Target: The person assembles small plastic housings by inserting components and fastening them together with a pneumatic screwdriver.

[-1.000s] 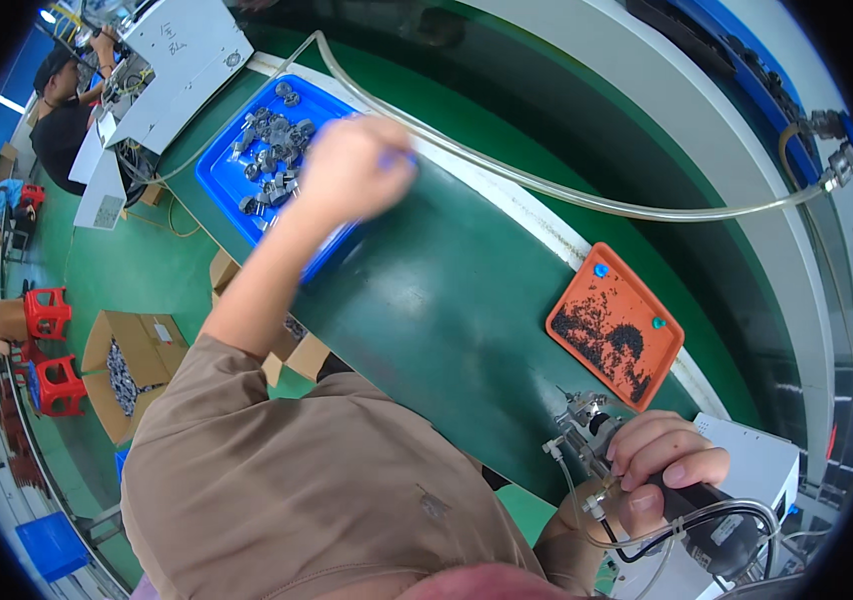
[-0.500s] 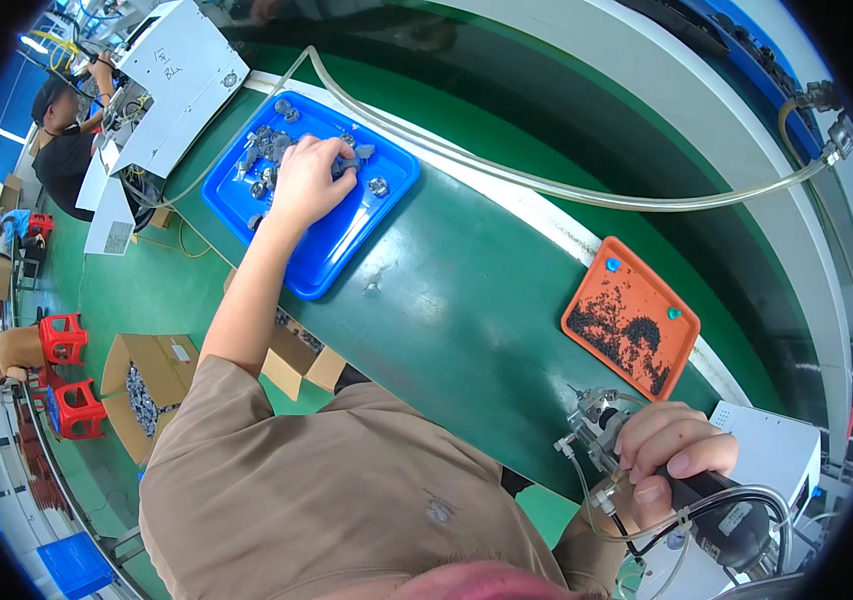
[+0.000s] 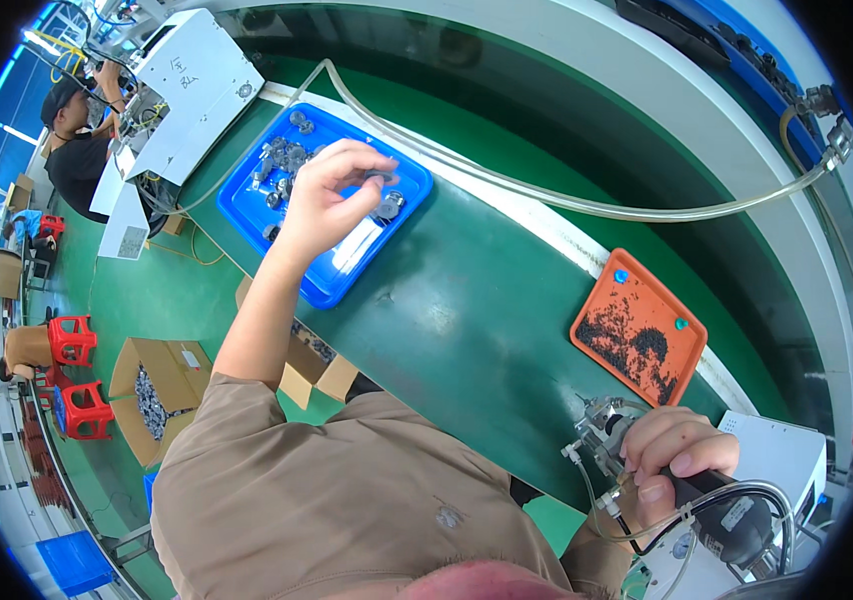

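Note:
My left hand (image 3: 332, 200) is raised over the blue tray (image 3: 322, 290), thumb and fingers curled together around a small grey part (image 3: 379, 177) that is partly hidden and blurred. Round grey metal-looking parts (image 3: 287, 158) lie in the tray, mostly left of the hand. Another round part (image 3: 390, 206) lies just below my fingertips, near the tray's right side. At the lower right, my right hand (image 3: 677, 450) is wrapped around a black-bodied power screwdriver (image 3: 732, 525) with a metal head and thin hoses. Its tip points up and left over the green bench.
An orange tray (image 3: 602, 295) with many tiny dark screws sits on the green bench (image 3: 447, 340). A clear hose (image 3: 547, 195) arches along the far edge. A white machine (image 3: 192, 85) and a co-worker (image 3: 77, 150) are at upper left; open cartons (image 3: 187, 365) stand on the floor.
My left hand has lifted off the parts and shifted slightly right, with a small grey part at its fingertips. My right hand keeps its hold on the screwdriver. The whole view has shifted slightly.

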Available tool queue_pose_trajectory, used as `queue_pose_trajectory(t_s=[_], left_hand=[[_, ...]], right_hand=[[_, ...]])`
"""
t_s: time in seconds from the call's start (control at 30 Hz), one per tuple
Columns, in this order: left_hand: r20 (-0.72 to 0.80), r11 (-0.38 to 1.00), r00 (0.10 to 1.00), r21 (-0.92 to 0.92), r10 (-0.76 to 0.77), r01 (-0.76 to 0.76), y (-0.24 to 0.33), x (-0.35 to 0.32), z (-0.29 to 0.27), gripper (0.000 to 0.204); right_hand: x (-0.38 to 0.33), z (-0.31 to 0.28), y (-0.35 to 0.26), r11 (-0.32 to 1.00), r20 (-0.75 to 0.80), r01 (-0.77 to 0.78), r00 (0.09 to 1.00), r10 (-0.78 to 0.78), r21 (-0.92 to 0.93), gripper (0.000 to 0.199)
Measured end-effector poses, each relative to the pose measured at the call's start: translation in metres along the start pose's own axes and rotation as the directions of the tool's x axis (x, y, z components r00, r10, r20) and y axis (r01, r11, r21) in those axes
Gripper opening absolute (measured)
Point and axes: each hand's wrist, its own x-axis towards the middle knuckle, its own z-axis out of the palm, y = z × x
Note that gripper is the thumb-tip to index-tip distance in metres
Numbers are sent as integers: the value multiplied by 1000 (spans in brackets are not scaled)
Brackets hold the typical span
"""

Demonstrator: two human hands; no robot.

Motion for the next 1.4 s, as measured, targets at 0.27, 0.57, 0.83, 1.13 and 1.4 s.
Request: queue_pose_trajectory(t_s=[0.27, 0.57, 0.83, 1.13, 1.4], left_hand=[[1, 984, 994, -141, -105, 104, -1, 7, 21, 24], [73, 893, 950, -327, -302, 309, 14, 8, 41, 26], [138, 869, 953, -391, -271, 304, 13, 11, 53, 27], [194, 841, 933, -406, -303, 357, 32, 9, 63, 34], [235, 857, 934, -386, -268, 343, 39, 9, 63, 35]], right_hand=[[4, -2, 1, 1000, 68, 5, 998, -5, 7, 44], [4, -3, 2, 1000, 68, -5, 998, 5, 0, 46], [4, -3, 0, 1000, 83, 28, 996, -27, -3, 47], [2, -3, 1, 1000, 85, 30, 996, -30, 4, 47], [5, -1, -1, 1000, 117, 19, 993, -20, 13, 48]])
